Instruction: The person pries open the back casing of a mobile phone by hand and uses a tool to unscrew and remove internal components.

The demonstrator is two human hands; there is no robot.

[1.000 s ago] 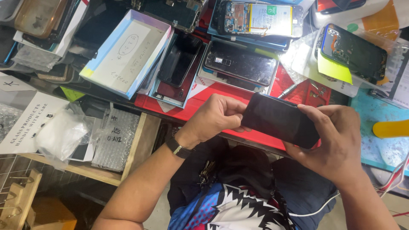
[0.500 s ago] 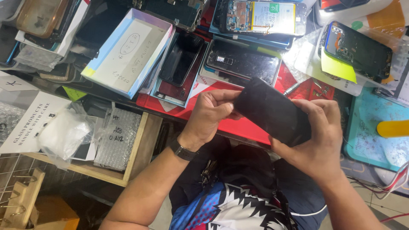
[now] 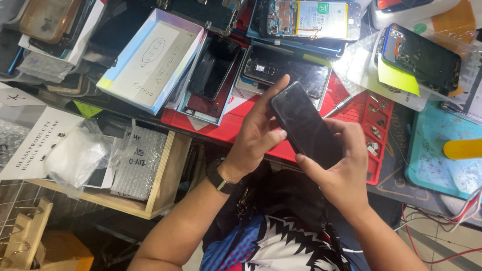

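Both my hands hold a black smartphone (image 3: 305,123) above the front edge of a red work mat (image 3: 236,125). My left hand (image 3: 258,133), with a black watch on the wrist, grips the phone's left side; its fingers reach along the upper end and the thumb presses the edge. My right hand (image 3: 339,168) cups the lower end, index finger and thumb wrapped round it. The phone is tilted, its top end pointing up-left.
The bench beyond is crowded with opened phones (image 3: 283,70), a phone with battery exposed (image 3: 306,17), a white-and-blue box (image 3: 150,60) and a yellow sticky note (image 3: 396,78). Small screws (image 3: 374,133) lie in the red mat's tray. A teal mat (image 3: 442,155) lies right; a wooden drawer with bagged parts (image 3: 135,160) left.
The phone has turned from lying nearly level to a steeper tilt and moved left. My left hand shifted from its end to along its left side.
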